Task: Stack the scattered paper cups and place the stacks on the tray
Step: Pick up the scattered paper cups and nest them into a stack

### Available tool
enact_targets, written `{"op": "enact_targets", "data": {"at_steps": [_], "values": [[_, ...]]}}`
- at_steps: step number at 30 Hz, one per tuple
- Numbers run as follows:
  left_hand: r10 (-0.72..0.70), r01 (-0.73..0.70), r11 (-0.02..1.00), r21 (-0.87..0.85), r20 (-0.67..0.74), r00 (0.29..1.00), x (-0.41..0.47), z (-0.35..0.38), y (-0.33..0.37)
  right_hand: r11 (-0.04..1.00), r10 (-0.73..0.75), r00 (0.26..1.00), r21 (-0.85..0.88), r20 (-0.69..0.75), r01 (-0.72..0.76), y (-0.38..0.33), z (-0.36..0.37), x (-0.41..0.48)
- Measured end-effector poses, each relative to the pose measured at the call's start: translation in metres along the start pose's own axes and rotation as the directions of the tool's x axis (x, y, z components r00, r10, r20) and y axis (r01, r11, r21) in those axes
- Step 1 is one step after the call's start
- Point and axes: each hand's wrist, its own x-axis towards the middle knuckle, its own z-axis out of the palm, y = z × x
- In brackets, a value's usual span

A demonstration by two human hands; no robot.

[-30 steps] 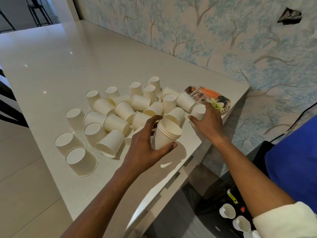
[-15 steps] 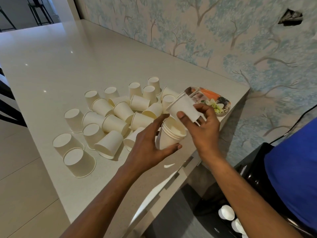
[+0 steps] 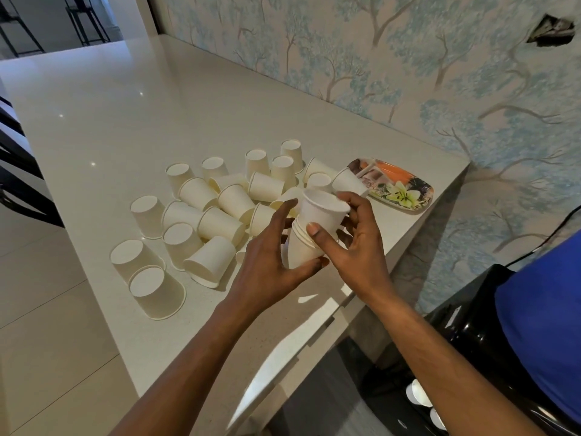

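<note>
While our left hand (image 3: pixel 264 269) cradles the short stack of paper cups (image 3: pixel 297 247) just above the near edge of the white countertop (image 3: pixel 141 114), thumb under its side and fingers curled round the far wall, our right hand (image 3: pixel 361 247) pinches the top cup (image 3: pixel 323 209) between thumb and fingers and feeds its base into the mouth of the stack. That cup sits tilted, its rim leaning toward the tray and not level with the rims below, so we judge the nesting only half done. To do it well, we should line the cup up with the stack before pressing, then push straight down lightly. Thin paper walls will likely dent if squeezed, and a cup driven in askew may wedge. The left hand should grip low and gently. The loose cups (image 3: pixel 220 223) lie clustered on the counter to the left of our hands, some upside down, some on their sides. The oval tray (image 3: pixel 405 196) sits beyond them near the counter's right end, holding no stack that we can see, so most of the task lies ahead. We find no writing: the cups are plain white, and the tray bears only a printed lily and orange shapes.
</note>
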Motion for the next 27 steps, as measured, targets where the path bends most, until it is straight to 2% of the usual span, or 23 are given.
{"op": "enact_targets", "data": {"at_steps": [4,7,9,12,14,15,20,24,27], "values": [[-0.001,0.001,1.000,-0.008,-0.026,1.000,-0.001,-0.002,-0.004,0.999,-0.019,0.997,-0.049,0.077,0.023,0.007,0.003,-0.007],[0.012,-0.014,0.999,-0.033,-0.058,0.998,-0.002,-0.006,-0.007,0.965,-0.111,0.973,-0.213,0.203,0.154,0.014,0.002,-0.011],[0.005,-0.006,1.000,-0.019,-0.069,0.998,-0.002,-0.008,-0.010,0.953,-0.134,0.962,-0.235,0.240,0.191,0.017,-0.002,-0.009],[-0.023,0.025,1.000,0.014,-0.083,0.996,-0.003,-0.012,-0.012,0.954,-0.160,0.985,-0.247,0.064,0.171,0.018,-0.014,0.002],[-0.022,0.025,0.999,0.025,-0.099,0.995,-0.003,-0.014,-0.013,0.901,-0.214,0.973,-0.402,-0.082,0.164,0.028,-0.022,0.016],[-0.022,0.025,0.999,0.027,-0.106,0.994,-0.003,-0.015,-0.013,0.857,-0.221,0.970,-0.495,-0.102,0.143,0.034,-0.025,0.023],[-0.017,0.020,0.999,0.027,-0.118,0.993,-0.002,-0.016,-0.010,0.634,-0.075,0.997,-0.770,0.031,0.072,0.063,-0.018,0.037],[-0.006,0.010,0.999,0.035,-0.110,0.994,-0.002,-0.015,-0.007,0.586,-0.086,0.996,-0.809,-0.002,0.049,0.070,-0.006,0.040],[-0.001,0.005,0.999,0.038,-0.110,0.994,-0.002,-0.017,-0.008,0.623,-0.072,0.996,-0.782,-0.049,0.007,0.064,-0.007,0.039]]}}
